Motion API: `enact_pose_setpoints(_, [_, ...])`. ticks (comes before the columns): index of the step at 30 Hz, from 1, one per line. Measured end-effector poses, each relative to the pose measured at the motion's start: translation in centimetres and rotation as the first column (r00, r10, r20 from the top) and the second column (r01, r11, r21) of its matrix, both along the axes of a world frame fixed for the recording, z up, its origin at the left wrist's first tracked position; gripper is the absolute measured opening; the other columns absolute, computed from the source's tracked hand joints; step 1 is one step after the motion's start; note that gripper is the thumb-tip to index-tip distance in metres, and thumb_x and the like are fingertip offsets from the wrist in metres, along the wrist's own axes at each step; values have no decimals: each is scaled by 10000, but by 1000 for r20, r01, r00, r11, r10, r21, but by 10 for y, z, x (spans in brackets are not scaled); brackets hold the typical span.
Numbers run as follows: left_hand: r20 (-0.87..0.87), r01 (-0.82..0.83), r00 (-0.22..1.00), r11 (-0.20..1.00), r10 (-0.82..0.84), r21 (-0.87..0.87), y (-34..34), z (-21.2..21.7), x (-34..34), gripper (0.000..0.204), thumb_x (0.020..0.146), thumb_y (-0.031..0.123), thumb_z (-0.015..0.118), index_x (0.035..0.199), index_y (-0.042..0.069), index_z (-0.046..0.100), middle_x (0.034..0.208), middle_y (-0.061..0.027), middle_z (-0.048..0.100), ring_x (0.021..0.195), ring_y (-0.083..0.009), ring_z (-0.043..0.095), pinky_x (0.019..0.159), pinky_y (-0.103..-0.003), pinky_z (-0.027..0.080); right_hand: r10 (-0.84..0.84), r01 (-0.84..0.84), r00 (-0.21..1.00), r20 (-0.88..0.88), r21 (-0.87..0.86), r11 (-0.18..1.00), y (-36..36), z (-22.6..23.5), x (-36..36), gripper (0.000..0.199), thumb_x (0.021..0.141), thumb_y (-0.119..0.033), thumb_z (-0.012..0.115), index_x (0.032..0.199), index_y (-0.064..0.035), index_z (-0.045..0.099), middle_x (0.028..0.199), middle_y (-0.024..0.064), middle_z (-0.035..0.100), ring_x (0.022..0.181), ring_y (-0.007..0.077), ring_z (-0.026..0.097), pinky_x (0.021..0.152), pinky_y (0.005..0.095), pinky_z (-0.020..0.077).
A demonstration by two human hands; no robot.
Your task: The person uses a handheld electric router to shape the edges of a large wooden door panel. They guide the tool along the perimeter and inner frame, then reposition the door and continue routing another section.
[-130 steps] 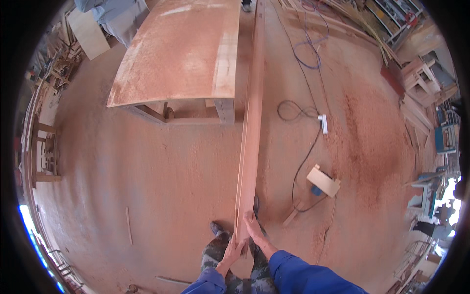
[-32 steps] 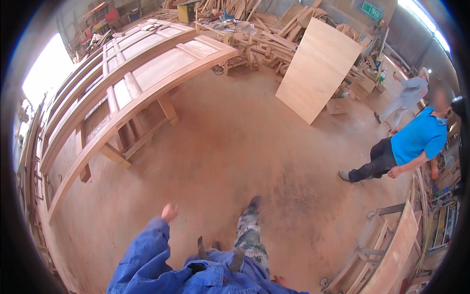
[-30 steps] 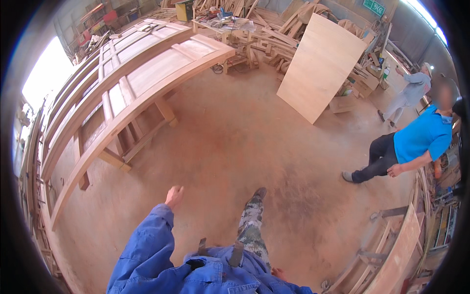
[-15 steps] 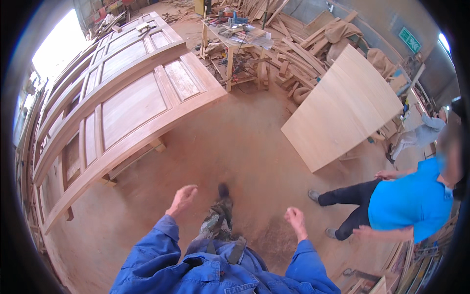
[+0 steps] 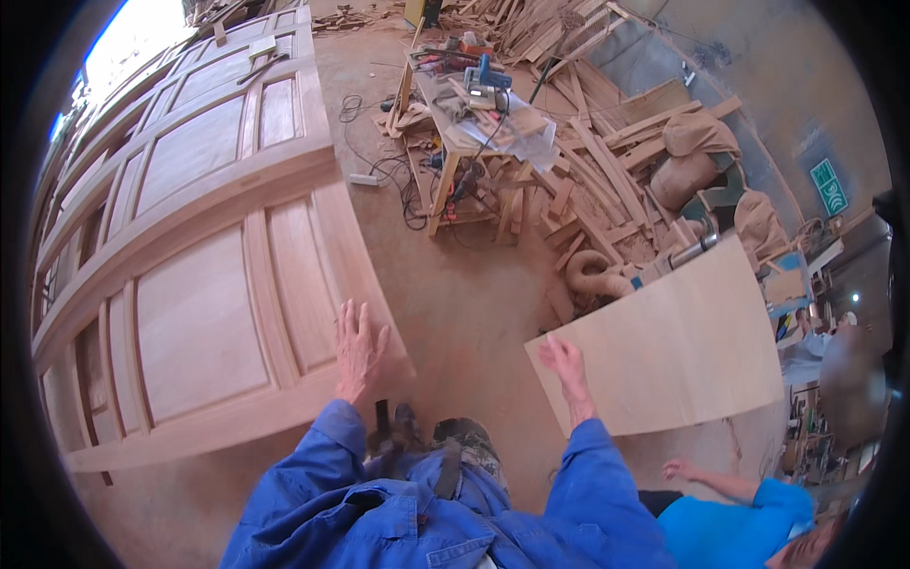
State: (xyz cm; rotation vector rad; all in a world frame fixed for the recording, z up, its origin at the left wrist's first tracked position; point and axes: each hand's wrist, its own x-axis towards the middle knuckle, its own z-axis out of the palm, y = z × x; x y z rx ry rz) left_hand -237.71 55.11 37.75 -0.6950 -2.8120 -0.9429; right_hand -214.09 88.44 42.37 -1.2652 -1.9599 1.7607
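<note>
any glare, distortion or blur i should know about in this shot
In the head view, the opening at upper left is blown out to white; the fisheye bows the long edges of the panelled woodwork and the corners go black; the left hand's spread fingers are distinguishable.

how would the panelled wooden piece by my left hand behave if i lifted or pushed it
The panelled wooden piece would probably stay stiff, since broad wooden framing borders its panels. It looks likely to be heavy and awkward, given its large wooden expanse. Its flat, straight-sided shape suggests sliding rather than rolling.
</note>
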Motion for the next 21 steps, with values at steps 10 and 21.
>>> enact_pose_setpoints(10, [266,-311,887,914,377,-261,86,15,-61,855,874,367,700,1547,-1,322,1626,-253,224,1511,-442,183,1220,-538,187,193,-190,967,-165,34,981,338,6,-468,504,972,-506,619,1124,-27,646,966,124,731,864,213,701,772,340,574])
enact_pose_setpoints(21, [334,-553,427,535,840,-638,179,20,-113,812,996,494,543,1597,43,235,1654,-235,184,1535,-407,129,1237,-522,107,350,-276,934,-74,474,836,583,-99,-941,614,889,-523,706,1066,65,674,961,120,682,908,201,630,754,377,511])
